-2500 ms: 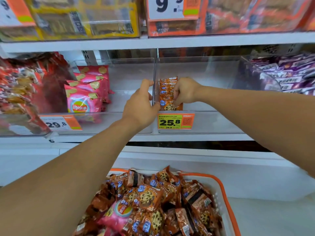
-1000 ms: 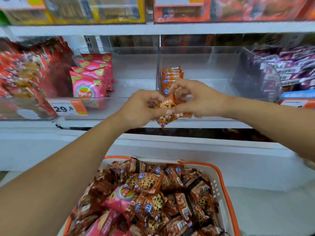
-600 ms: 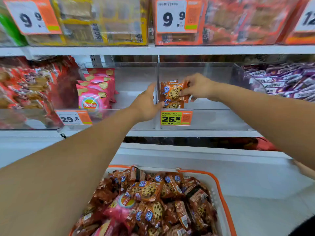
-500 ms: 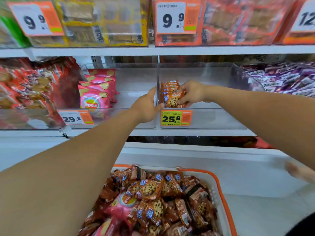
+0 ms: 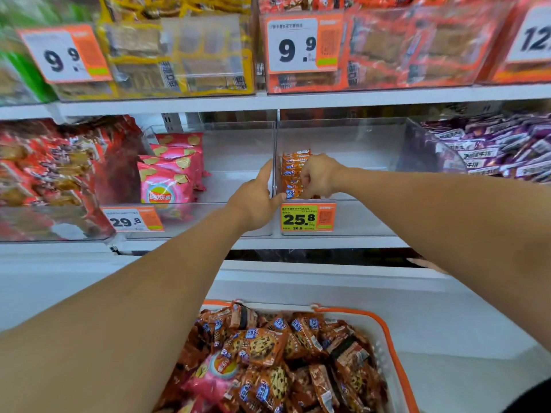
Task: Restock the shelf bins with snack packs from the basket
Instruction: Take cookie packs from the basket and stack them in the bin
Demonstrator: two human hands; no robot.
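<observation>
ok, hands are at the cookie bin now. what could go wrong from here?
1. The cookie packs stand on edge in one short row against the divider, with the right hand on them; letting go may tip them into the bare part of the clear bin.
2. The basket is heaped; packs could spill at the next grab.

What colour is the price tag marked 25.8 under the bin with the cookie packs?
Yellow, with an orange panel on its right side; the price tag shows in the head view.
</observation>
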